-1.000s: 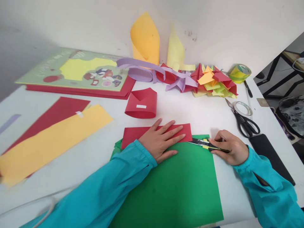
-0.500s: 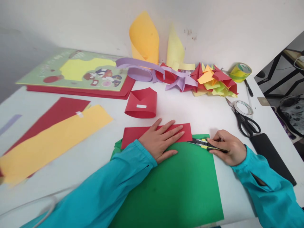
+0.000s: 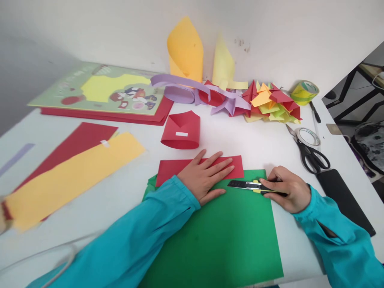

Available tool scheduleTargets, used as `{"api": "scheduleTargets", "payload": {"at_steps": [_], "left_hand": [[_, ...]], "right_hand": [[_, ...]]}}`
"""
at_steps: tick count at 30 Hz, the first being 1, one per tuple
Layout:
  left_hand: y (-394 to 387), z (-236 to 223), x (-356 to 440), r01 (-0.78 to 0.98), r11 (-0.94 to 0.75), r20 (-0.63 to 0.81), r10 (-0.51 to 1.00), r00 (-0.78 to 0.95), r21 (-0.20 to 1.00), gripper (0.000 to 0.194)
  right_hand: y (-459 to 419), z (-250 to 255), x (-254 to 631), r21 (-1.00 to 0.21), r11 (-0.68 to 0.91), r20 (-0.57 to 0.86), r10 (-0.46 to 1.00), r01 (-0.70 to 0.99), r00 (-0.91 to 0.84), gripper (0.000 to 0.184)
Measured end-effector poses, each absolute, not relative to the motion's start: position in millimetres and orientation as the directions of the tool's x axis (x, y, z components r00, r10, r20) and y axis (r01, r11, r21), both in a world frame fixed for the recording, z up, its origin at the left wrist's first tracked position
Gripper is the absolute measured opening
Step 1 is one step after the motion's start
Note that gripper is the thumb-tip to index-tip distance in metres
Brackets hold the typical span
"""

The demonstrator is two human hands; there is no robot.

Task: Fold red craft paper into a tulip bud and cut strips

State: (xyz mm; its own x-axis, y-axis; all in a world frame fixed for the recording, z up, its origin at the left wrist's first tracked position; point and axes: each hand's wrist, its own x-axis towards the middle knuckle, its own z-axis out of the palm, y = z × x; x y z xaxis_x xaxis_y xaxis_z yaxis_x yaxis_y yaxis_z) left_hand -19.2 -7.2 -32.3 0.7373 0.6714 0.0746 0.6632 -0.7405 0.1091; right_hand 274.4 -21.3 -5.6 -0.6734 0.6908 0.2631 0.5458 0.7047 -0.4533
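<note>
My left hand point(image 3: 205, 176) lies flat with fingers spread, pressing on a red paper strip point(image 3: 172, 170). Under the strip is a large green sheet of paper point(image 3: 216, 236), its far left corner crumpled or folded. My right hand point(image 3: 286, 188) grips a utility knife point(image 3: 255, 186) with a yellow and black handle. Its blade is extended and points left over the green sheet, a little on the near side of the strip's edge. Beyond the left hand stands a folded red paper piece point(image 3: 181, 126) with a small white patch.
Black scissors point(image 3: 312, 156), a tape roll point(image 3: 309, 138) and a dark flat slab point(image 3: 345, 200) lie at right. Folded paper shapes point(image 3: 270, 102) line the wall. A yellow strip point(image 3: 75, 180) lies left; a picture board point(image 3: 99, 90) is behind it. At the far left edge, a blurred hand point(image 3: 3, 218) shows.
The knife blade has shifted left and slightly nearer, away from the red strip's edge. My left hand stays on the strip. The whole view has shifted slightly.
</note>
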Motion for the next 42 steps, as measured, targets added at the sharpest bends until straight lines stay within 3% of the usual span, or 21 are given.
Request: {"api": "scheduleTargets", "payload": {"at_steps": [9, 13, 18, 31, 35, 39, 42], "left_hand": [[-6.7, -31.2, -20.3, 0.659, -0.744, 0.073, 0.667, 0.741, 0.109, 0.069], [-6.7, -30.8, -20.3, 0.66, -0.743, 0.084, 0.668, 0.739, 0.11, 0.071], [-6.6, -29.7, -20.3, 0.666, -0.738, 0.071, 0.674, 0.735, 0.111, 0.071], [-18.2, -29.7, 4.5, 0.728, -0.669, 0.095, 0.743, 0.663, 0.15, 0.086], [-18.2, -22.9, 2.0, 0.705, -0.688, 0.14, 0.726, 0.674, 0.171, 0.078], [-18.4, -20.6, -16.5, 0.647, -0.753, 0.202, 0.657, 0.727, 0.119, 0.052], [-20.6, -28.7, -28.1, 0.627, -0.774, 0.175, 0.632, 0.755, 0.09, 0.055]], "right_hand": [[-13.1, 3.4, 282.1, -0.522, 0.65, 0.281, 0.742, 0.552, -0.609, 0.029], [-6.9, 2.9, 284.5, -0.429, 0.641, 0.383, 0.767, 0.636, -0.515, 0.029], [-8.5, -7.3, 281.7, -0.319, 0.658, 0.35, 0.751, 0.682, -0.56, 0.03], [-18.1, -8.3, 274.4, -0.337, 0.7, 0.318, 0.714, 0.63, -0.623, 0.029], [-17.6, -9.7, 275.2, -0.334, 0.695, 0.31, 0.719, 0.636, -0.623, 0.029], [-17.1, -7.7, 276.0, -0.308, 0.698, 0.312, 0.716, 0.647, -0.624, 0.028], [-17.5, -6.1, 275.6, -0.277, 0.699, 0.319, 0.714, 0.659, -0.623, 0.027]]}}
